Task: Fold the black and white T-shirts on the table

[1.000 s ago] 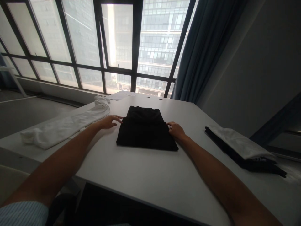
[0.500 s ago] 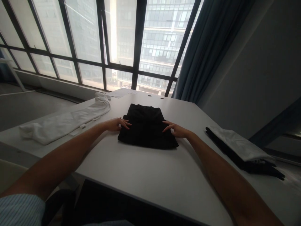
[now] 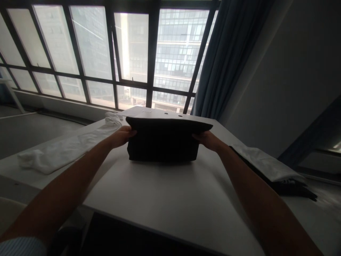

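White cloth: the long, rumpled white cloth point(image 3: 66, 147) lies on the counter point(image 3: 170, 192) to the left of the left hand, beyond that forearm, just as it lay a second ago.
Left hand: this one point(image 3: 123, 136) is closed on the black cloth's left side, thumb on the near face, the other fingers mostly out of my sight. Half a second ago its fingers were spread over the top. The arm reaches forward and inward, long and nearly straight.
Black cloth: the folded black cloth point(image 3: 163, 142) is between the two hands. It was lying flat; now it stands up facing the person, its upper edge flaring past both hands. Whether the lower edge touches the counter I can't tell. I'd judge that the work has gone from settling the folds to lifting the bundle whole.
Right hand: it point(image 3: 209, 139) mirrors the other, pinched shut on the right side below the flared corner, fingers partly hidden, arm stretched in from the right.
Stack: a white piece over a dark one point(image 3: 269, 163) lies right of the right hand, well apart from it, untouched.
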`<state>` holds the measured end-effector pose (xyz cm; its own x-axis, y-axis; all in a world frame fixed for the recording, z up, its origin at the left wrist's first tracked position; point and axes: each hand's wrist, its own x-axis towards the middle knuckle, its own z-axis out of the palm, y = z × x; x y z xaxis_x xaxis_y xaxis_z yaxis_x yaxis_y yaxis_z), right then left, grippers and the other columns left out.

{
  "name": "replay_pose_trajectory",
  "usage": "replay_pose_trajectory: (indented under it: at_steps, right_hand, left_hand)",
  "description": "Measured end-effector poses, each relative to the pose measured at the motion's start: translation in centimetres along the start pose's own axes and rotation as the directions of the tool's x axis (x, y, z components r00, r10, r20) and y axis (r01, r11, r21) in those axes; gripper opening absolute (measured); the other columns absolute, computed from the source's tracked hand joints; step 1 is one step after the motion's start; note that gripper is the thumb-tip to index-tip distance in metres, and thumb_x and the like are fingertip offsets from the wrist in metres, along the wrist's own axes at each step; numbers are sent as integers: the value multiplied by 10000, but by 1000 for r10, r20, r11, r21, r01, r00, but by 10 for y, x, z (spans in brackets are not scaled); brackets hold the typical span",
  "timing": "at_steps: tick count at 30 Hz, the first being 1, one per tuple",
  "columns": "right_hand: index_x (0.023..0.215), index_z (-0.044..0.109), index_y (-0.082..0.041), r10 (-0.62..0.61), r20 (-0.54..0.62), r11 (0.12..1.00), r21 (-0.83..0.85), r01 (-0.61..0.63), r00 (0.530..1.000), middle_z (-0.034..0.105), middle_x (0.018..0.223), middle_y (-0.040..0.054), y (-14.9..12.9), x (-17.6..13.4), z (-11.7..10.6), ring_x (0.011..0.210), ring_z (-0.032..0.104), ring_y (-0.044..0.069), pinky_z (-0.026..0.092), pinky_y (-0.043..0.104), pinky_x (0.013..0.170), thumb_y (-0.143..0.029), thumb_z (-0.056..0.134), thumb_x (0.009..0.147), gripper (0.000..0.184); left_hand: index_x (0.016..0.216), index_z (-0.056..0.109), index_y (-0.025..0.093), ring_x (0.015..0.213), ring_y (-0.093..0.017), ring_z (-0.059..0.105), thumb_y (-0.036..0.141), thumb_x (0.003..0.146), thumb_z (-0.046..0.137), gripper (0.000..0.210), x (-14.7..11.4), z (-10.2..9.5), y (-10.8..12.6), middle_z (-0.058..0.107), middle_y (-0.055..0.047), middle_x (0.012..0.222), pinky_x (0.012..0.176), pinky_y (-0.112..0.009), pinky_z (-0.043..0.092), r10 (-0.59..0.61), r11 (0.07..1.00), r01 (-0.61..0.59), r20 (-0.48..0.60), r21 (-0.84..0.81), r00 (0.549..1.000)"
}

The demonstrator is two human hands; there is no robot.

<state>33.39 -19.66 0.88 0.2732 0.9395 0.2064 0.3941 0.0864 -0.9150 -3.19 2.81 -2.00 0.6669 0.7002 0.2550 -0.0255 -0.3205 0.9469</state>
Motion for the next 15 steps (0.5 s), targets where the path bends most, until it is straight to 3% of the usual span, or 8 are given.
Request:
replay_pose_trajectory:
  at_steps: [3,5,7,10,13,15]
  right_hand:
    - [1265,658,-153,157,-189,983,-64,-171,969,745,1056,125,24,11,15,816,714,222,616,350,680,-509,674,910,503]
    - [1427,553,-145,249,-199,951,-132,-278,948,743,1080,147,41,14,24,767,713,212,612,337,633,-553,573,966,616]
    - [1502,489,-136,290,-166,928,-192,-320,943,745,1104,160,54,14,30,751,712,209,608,332,628,-532,572,971,668]
    - [1399,614,-131,266,-138,916,-271,-295,954,749,1159,149,65,12,35,820,714,203,609,331,737,-373,688,909,551]
    - [1207,744,-134,183,-150,905,-360,-226,972,749,1208,125,64,11,36,943,712,202,576,323,889,-218,740,836,380]
    - [1175,763,-141,123,-168,893,-412,-183,978,756,1203,111,60,12,37,926,715,196,567,321,896,-177,734,820,358]
  left_hand:
    - [982,773,133,824,-310,746,699,704,782,630,10,14,-20,782,-116,885,722,-412,607,-141,987,138,-27,-76,990]
    - [1098,759,141,883,-314,748,756,694,753,736,14,20,-36,791,-125,968,735,-405,608,-250,968,251,-75,2,965]
    - [1233,722,138,992,-337,737,706,650,809,819,18,22,-51,785,-145,1091,832,-420,600,-280,946,296,-125,133,952]
    - [1331,685,148,1179,-372,676,531,584,890,865,21,22,-64,727,-162,1287,1030,-456,523,-156,928,195,-144,319,977]
    - [1336,696,161,1299,-366,607,448,642,840,765,24,23,-67,649,-151,1415,1145,-461,431,-31,905,68,-95,421,995]
    - [1365,680,162,1338,-348,580,438,701,785,726,25,22,-64,624,-136,1448,1171,-452,405,32,897,4,-74,442,997]
